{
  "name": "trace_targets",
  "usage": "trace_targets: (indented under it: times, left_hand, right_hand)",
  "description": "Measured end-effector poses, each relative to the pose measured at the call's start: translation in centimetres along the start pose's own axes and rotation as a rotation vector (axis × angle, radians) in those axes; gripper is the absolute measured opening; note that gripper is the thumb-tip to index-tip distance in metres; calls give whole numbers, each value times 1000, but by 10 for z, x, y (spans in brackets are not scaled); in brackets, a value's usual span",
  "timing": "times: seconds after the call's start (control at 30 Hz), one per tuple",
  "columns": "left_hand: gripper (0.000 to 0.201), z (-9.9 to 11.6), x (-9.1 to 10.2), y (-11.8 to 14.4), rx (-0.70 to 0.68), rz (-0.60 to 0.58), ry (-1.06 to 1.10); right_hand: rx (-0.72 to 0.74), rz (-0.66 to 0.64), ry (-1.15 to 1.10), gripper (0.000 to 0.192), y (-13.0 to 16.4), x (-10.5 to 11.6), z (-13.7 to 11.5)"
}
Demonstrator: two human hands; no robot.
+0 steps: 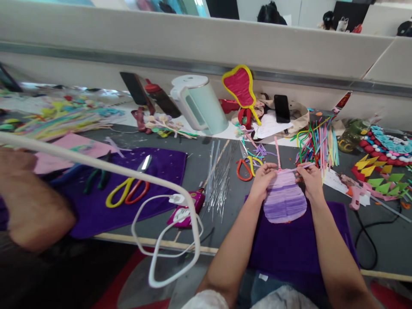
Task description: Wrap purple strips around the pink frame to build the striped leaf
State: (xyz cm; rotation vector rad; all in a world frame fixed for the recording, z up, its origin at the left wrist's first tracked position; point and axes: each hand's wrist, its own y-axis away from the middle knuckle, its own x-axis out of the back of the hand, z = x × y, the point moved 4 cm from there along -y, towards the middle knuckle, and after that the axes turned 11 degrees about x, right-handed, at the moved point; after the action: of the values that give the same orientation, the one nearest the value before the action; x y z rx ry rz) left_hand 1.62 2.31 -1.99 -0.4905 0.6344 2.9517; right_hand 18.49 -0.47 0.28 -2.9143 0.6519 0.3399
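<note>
A lilac and purple fan-shaped craft piece (285, 199), its face banded with what look like fuzzy pipe cleaners, lies over a dark purple cloth (286, 244). Its thin pink handle (277, 153) points away from me. My left hand (266, 177) pinches the fan's upper left edge. At the upper right edge, the fingers of my right hand (309, 177) close on a thin lilac pipe cleaner (307, 165), which runs along the top of the fan. Just beyond my left hand lie scissors with red and yellow handles (245, 167).
Metal wires (222, 184) lie left of my arms, near a white cable (189, 223). A kettle (201, 103), a red-and-yellow fan (240, 86) and a phone (282, 108) stand behind. At right are pipe cleaners (318, 141) and a pink glue gun (355, 193). Another person's arm (35, 206) rests at left.
</note>
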Motion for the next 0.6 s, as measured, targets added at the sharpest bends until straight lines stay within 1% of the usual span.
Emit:
trace_targets:
  times: [0.13, 0.27, 0.47, 0.6]
  left_hand:
    - [38, -1, -1, 0, 32, -40, 58]
    - [41, -1, -4, 0, 59, -91, 101]
    - [39, 0, -4, 0, 29, -75, 136]
    - [38, 3, -5, 2, 18, -82, 151]
  right_hand:
    - [-10, 4, -2, 28, -2, 2, 3]
    - [11, 4, 27, 30, -4, 4, 6]
    - [35, -27, 73, 29, -3, 2, 9]
    - [52, -22, 95, 26, -4, 3, 10]
